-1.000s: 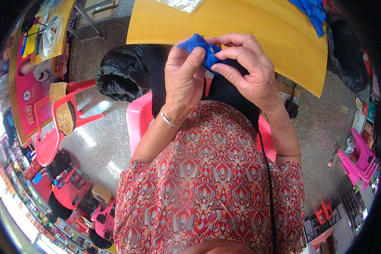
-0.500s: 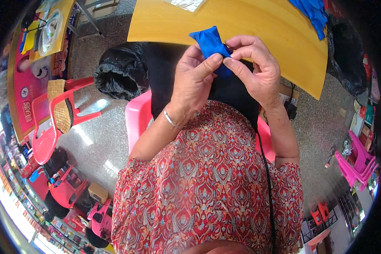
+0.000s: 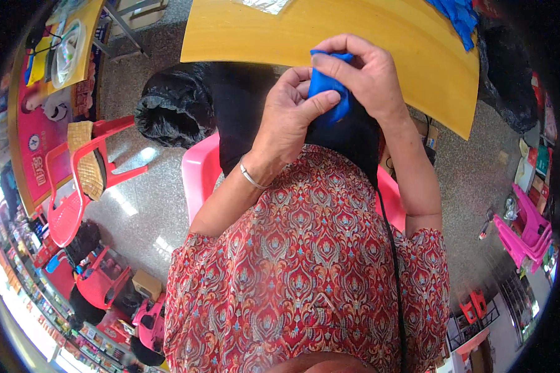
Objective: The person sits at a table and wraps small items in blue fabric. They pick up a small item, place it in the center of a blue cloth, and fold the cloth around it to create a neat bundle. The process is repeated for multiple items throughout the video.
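Beside the yellow tabletop (image 3: 242, 40) across the top of the frame, steady the blue cloth (image 3: 321, 82) at upper centre with thumb and fingers of the left hand (image 3: 286, 115) clamped on its lower part and those of the right hand (image 3: 373, 81) pinched on its upper edge, tensioning lightly to avoid twisting.

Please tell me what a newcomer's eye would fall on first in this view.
Probably the bright blue piece, seemingly cloth, pinched between the left hand and the right hand at the near edge of the yellow table. Next might come the red patterned top filling the lower middle, then the pinkish-red chair on the floor at the left, with a woven tan pad against it.
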`<state>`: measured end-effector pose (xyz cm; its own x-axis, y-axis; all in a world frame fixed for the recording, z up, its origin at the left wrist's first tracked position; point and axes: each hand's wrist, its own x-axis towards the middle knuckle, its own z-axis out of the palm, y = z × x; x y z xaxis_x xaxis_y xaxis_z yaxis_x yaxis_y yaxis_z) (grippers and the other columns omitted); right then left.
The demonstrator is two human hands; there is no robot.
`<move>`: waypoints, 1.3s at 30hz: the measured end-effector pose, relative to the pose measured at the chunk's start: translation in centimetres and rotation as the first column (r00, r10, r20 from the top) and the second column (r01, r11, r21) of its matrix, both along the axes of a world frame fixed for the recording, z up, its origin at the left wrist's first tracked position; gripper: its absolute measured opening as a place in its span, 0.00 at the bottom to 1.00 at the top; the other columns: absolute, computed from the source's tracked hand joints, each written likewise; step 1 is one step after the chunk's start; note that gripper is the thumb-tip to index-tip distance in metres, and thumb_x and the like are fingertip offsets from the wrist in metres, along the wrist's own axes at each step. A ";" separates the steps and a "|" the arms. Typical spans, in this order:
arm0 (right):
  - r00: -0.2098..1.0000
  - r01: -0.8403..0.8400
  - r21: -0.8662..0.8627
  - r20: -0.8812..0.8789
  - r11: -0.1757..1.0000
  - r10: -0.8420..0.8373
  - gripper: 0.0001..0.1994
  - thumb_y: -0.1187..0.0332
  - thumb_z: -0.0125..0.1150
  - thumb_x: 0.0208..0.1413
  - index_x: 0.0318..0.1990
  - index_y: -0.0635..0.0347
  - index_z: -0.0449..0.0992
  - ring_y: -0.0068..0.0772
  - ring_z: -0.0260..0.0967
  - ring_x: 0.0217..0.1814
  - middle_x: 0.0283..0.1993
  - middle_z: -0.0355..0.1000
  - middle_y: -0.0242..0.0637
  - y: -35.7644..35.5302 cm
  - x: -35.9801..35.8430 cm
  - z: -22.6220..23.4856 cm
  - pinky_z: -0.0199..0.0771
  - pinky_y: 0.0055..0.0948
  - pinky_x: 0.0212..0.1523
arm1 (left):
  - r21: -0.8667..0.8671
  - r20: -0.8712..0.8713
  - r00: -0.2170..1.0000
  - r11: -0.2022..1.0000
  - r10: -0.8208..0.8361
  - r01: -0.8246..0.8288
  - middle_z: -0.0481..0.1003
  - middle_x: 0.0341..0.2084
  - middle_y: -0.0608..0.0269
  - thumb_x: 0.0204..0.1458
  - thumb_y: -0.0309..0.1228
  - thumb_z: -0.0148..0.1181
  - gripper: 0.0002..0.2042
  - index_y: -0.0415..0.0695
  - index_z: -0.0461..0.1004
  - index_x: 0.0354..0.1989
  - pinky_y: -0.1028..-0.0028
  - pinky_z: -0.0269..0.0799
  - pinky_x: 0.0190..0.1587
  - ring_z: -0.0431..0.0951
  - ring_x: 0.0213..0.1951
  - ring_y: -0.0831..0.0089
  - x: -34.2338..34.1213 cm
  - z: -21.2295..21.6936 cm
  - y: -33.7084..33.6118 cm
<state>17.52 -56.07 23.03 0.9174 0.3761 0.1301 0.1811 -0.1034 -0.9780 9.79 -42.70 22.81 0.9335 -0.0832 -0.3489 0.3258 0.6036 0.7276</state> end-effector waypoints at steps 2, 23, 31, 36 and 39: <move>0.981 0.008 0.176 -0.192 0.984 0.027 0.09 0.68 0.65 0.49 0.34 0.64 0.79 0.19 0.71 0.31 0.29 0.75 0.30 -0.3 0.4 -0.9 0.71 0.20 0.34 | 0.038 -0.019 1.000 0.999 -0.022 0.022 0.74 0.39 0.55 0.50 0.21 0.60 0.20 0.33 0.62 0.50 0.70 0.78 0.39 0.77 0.39 0.70 0.2 0.3 0.3; 0.920 0.089 0.279 -0.390 0.956 0.028 0.11 0.67 0.63 0.53 0.43 0.62 0.76 0.15 0.68 0.37 0.35 0.73 0.28 -1.6 0.7 -1.0 0.70 0.16 0.39 | -0.030 -0.077 0.994 0.997 -0.076 0.074 0.76 0.36 0.46 0.52 0.23 0.58 0.14 0.30 0.65 0.45 0.74 0.79 0.35 0.80 0.32 0.66 -0.6 -0.1 0.4; 0.936 0.108 0.255 -0.352 0.961 -0.012 0.11 0.64 0.64 0.53 0.40 0.61 0.78 0.15 0.67 0.35 0.33 0.73 0.28 -1.2 0.2 -3.1 0.69 0.17 0.37 | 0.140 -0.115 0.982 0.976 -0.151 0.167 0.76 0.34 0.45 0.52 0.25 0.59 0.15 0.31 0.65 0.45 0.71 0.79 0.33 0.81 0.30 0.64 -0.3 0.6 0.6; 0.975 0.123 0.042 -0.191 0.992 -0.113 0.11 0.65 0.64 0.53 0.38 0.63 0.78 0.14 0.67 0.33 0.32 0.73 0.28 -1.1 0.2 -1.4 0.68 0.16 0.36 | 0.142 0.000 0.998 0.988 -0.063 0.063 0.75 0.37 0.49 0.56 0.29 0.56 0.14 0.31 0.66 0.44 0.68 0.80 0.37 0.80 0.35 0.58 0.0 -0.1 1.0; 0.962 0.101 0.150 -0.265 0.984 -0.058 0.13 0.64 0.64 0.53 0.40 0.64 0.77 0.16 0.68 0.34 0.33 0.73 0.28 -1.3 0.6 -1.6 0.69 0.17 0.37 | 0.175 0.038 0.999 0.984 -0.036 0.029 0.76 0.34 0.49 0.56 0.31 0.56 0.15 0.30 0.66 0.44 0.74 0.79 0.36 0.80 0.32 0.63 0.0 0.5 0.3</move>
<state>18.09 -57.37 21.40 0.9536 0.2942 -0.0633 -0.0830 0.0548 -0.9950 9.83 -42.37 23.35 0.9449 -0.0549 -0.3226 0.3112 0.4561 0.8337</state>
